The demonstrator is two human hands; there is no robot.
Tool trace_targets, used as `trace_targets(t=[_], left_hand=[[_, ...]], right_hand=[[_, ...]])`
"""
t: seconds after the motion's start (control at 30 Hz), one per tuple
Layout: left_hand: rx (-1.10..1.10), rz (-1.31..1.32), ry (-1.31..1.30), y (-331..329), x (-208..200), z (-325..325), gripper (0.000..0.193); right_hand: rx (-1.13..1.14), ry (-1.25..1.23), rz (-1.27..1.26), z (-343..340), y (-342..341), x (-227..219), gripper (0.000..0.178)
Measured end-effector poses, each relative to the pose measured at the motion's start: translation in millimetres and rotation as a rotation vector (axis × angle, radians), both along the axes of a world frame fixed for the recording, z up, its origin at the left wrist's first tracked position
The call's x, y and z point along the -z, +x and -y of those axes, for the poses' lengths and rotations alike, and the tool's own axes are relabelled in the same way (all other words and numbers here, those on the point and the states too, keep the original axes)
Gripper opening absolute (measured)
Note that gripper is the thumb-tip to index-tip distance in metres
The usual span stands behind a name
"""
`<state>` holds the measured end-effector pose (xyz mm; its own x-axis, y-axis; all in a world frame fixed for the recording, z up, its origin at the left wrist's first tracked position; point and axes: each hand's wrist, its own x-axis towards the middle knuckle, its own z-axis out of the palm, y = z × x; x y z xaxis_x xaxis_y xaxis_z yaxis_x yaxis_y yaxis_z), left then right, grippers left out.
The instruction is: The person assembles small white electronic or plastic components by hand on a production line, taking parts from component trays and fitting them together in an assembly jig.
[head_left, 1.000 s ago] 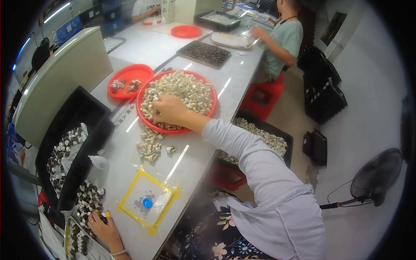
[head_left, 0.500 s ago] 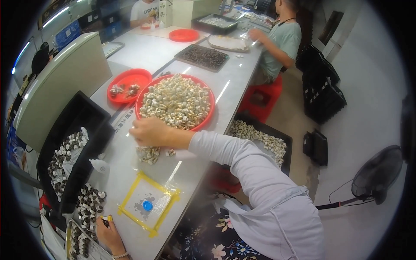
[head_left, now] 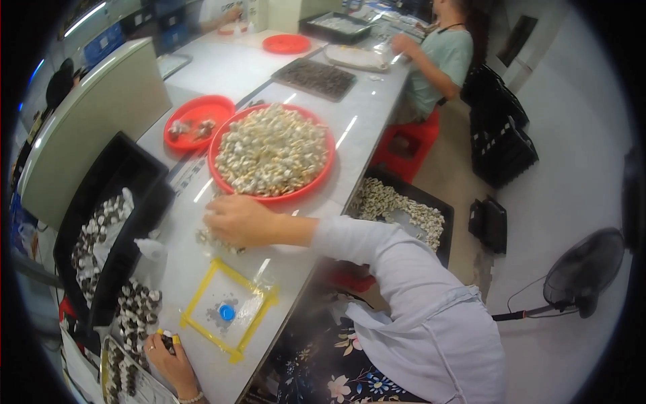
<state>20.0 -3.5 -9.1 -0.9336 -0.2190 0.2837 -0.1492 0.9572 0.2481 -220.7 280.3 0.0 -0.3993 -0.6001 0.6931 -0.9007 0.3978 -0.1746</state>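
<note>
Left of the red tray [head_left: 289, 195] stands a black bin [head_left: 131, 158]; well nearer than the tray, the left hand [head_left: 171, 367] curls its fingers around a dark-and-white lump [head_left: 167, 341]; just before the tray, the right hand [head_left: 237, 220] bends over loose pale lumps [head_left: 204, 237], and I cannot tell its fingers' grip
</note>
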Motion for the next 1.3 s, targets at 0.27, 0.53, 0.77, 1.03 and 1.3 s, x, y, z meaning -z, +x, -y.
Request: trace_targets(t=[0.27, 0.53, 0.77, 1.03, 1.3], left_hand=[[0.030, -0.023, 0.092, -13, -8, -4, 0.030], [0.045, -0.243, 0.165, -2, -1, -1, 0.031], [0.006, -0.395, 1.319, 9, -9, -31, 0.030], [0.035, -0.265, 2.322, 8, -7, -105, 0.026], [0.008, -0.236, 2.319, 21, 5, -114, 0.020]], right_hand=[[0.042, 0.003, 0.506, -75, 35, -17, 0.018], [0.013, 0.079, 0.413, -40, 50, -5, 0.022], [0.017, 0.244, 0.356, -19, 51, 10, 0.025], [-0.029, 0.171, 0.443, -30, 59, 2, 0.027], [-0.295, 0.121, 0.781, 0, 82, -15, 0.024]])
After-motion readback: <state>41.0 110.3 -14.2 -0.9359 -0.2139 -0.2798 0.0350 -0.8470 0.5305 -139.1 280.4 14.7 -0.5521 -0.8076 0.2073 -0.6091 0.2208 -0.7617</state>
